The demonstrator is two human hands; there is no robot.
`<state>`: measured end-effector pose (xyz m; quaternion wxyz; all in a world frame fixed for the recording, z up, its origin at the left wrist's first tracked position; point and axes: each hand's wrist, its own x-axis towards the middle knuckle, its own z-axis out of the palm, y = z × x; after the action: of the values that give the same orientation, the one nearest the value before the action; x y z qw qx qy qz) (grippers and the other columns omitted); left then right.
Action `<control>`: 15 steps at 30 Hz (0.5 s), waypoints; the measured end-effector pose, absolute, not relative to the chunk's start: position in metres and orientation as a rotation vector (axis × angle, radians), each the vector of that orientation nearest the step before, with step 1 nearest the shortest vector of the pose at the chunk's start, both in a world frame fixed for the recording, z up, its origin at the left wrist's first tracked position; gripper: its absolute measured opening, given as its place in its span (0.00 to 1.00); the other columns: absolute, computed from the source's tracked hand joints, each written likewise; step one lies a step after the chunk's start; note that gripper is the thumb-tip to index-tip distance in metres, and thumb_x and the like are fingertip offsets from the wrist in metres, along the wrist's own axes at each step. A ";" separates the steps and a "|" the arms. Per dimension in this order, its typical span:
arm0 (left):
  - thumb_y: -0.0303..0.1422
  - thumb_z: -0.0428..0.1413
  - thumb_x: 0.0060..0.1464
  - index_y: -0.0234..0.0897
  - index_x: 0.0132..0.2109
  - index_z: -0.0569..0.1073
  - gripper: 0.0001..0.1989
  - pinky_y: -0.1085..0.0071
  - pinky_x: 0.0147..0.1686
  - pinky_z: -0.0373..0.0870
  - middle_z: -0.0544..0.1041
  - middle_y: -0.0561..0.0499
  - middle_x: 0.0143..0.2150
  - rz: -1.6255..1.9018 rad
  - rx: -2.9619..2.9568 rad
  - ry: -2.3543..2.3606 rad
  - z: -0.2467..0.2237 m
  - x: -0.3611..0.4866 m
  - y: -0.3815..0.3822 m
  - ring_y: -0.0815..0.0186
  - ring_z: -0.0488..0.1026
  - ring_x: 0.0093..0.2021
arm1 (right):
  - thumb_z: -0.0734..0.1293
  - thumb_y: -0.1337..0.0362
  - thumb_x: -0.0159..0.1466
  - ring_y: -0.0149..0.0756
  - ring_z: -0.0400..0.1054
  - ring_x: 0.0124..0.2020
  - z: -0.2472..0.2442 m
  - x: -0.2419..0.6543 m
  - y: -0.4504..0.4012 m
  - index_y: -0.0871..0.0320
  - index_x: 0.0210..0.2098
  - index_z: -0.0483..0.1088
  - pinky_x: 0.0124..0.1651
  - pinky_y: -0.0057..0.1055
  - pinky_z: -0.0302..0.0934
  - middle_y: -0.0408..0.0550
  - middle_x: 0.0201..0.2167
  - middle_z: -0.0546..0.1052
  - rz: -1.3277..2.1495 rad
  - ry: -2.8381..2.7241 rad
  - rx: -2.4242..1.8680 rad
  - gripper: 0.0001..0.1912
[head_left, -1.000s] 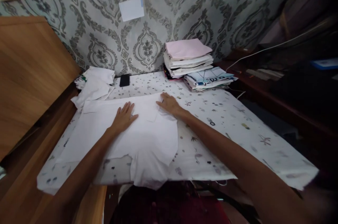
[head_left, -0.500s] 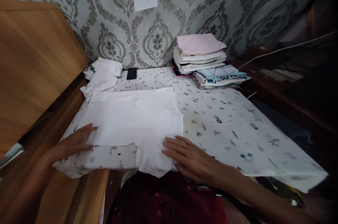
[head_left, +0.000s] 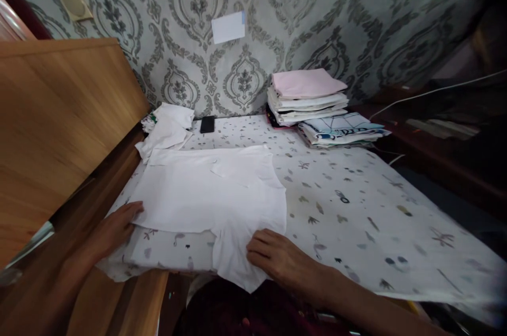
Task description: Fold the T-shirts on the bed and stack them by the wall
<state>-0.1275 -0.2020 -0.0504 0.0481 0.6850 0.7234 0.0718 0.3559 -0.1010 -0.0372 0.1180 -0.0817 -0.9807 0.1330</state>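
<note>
A white T-shirt [head_left: 186, 188] lies flat on the patterned cloth, hem to the left and the near sleeve hanging over the front edge. At the hem's near corner, my left hand [head_left: 119, 227] has its fingers pinched together on the fabric. My right hand [head_left: 277, 257] is closed on the shirt near the near sleeve and shoulder, with its fingers bent under. The fingertips of the right hand are partly hidden.
A patterned white cloth [head_left: 332, 230] covers the table. Crumpled white clothes [head_left: 168, 127] and a black phone [head_left: 207, 124] sit at the back left. Folded clothes are stacked [head_left: 309, 85] at the back right, beside a lower pile [head_left: 340, 127]. A wooden panel [head_left: 67, 130] stands at left.
Fingers of both hands have gone from spread out to closed on the shirt's fabric. The camera view has tilted up somewhat, and the shirt lies much as before.
</note>
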 end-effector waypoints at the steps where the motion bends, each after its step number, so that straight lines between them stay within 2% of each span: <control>1: 0.35 0.47 0.53 0.37 0.54 0.75 0.24 0.59 0.61 0.68 0.74 0.42 0.62 0.252 2.098 2.216 -0.052 -0.130 -0.203 0.54 0.72 0.60 | 0.58 0.75 0.69 0.38 0.64 0.39 -0.033 0.357 -0.100 0.59 0.38 0.71 0.44 0.36 0.59 0.49 0.36 0.74 0.416 -2.880 -0.225 0.11; 4: 0.40 0.45 0.56 0.37 0.49 0.76 0.22 0.60 0.59 0.71 0.77 0.41 0.58 0.351 2.092 2.245 -0.053 -0.133 -0.205 0.55 0.76 0.56 | 0.61 0.72 0.67 0.39 0.65 0.42 -0.018 0.363 -0.099 0.58 0.44 0.72 0.47 0.36 0.59 0.50 0.39 0.74 0.525 -2.913 -0.178 0.09; 7: 0.45 0.45 0.57 0.38 0.47 0.76 0.22 0.62 0.58 0.71 0.78 0.42 0.56 0.425 2.055 2.260 -0.050 -0.131 -0.205 0.56 0.77 0.54 | 0.63 0.71 0.66 0.41 0.65 0.45 -0.006 0.367 -0.102 0.57 0.49 0.71 0.48 0.37 0.59 0.52 0.42 0.74 0.527 -2.923 -0.167 0.12; 10: 0.46 0.45 0.56 0.40 0.44 0.76 0.21 0.62 0.58 0.71 0.79 0.43 0.56 0.457 1.998 2.260 -0.045 -0.127 -0.204 0.56 0.76 0.55 | 0.60 0.73 0.68 0.40 0.65 0.42 -0.008 0.365 -0.106 0.58 0.42 0.71 0.46 0.38 0.60 0.51 0.39 0.75 0.478 -2.928 -0.191 0.10; 13: 0.47 0.46 0.54 0.40 0.42 0.76 0.20 0.61 0.58 0.70 0.79 0.43 0.56 0.492 1.907 2.267 -0.039 -0.120 -0.202 0.54 0.76 0.55 | 0.57 0.74 0.69 0.39 0.64 0.38 -0.018 0.360 -0.109 0.57 0.34 0.69 0.45 0.38 0.61 0.49 0.34 0.74 0.480 -2.915 -0.178 0.13; 15: 0.49 0.48 0.53 0.41 0.40 0.76 0.21 0.61 0.57 0.70 0.79 0.42 0.55 0.527 1.842 2.258 -0.035 -0.116 -0.202 0.52 0.76 0.54 | 0.55 0.75 0.69 0.38 0.64 0.37 -0.024 0.358 -0.110 0.57 0.32 0.69 0.45 0.38 0.61 0.49 0.33 0.75 0.513 -2.896 -0.175 0.15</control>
<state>-0.1163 -0.2016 -0.0353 0.0901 0.6195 0.7594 0.1774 0.3585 -0.1097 -0.0237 0.0976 -0.0592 -0.9782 0.1733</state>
